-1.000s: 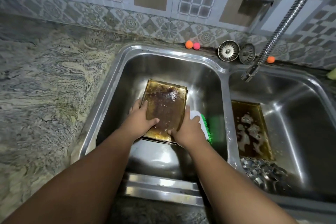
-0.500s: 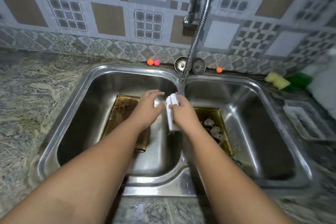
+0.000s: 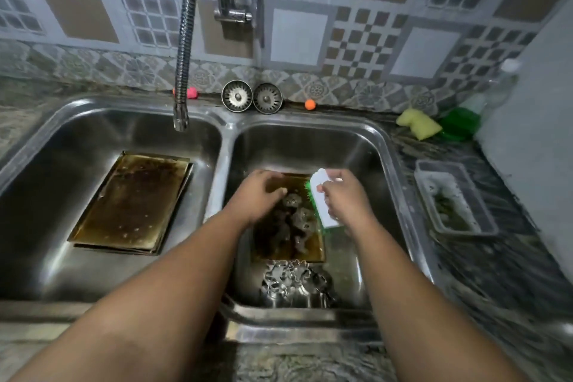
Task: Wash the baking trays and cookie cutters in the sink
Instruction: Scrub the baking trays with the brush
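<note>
R hand (image 3: pixel 345 200) grips white-backed green-bristle scrub brush (image 3: pixel 322 200) over greasy brown metal baking tray (image 3: pixel 290 253) in R basin, L hand (image 3: pixel 257 195) fingers curled, pressing tray's far end, prob. to steady it for scrubbing; steel cookie cutters (image 3: pixel 293 282) heaped just below, second tray (image 3: pixel 130 201) in L basin.

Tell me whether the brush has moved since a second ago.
Yes. The brush, in the right hand, crossed the sink divider from the left basin to the right, above the tray there.

Both hands now work in the right basin: the left hand (image 3: pixel 259 195) rests on the second tray (image 3: pixel 288 239), the brush (image 3: pixel 322 198) gripped in the right hand (image 3: pixel 344 198) just beside it.
</note>
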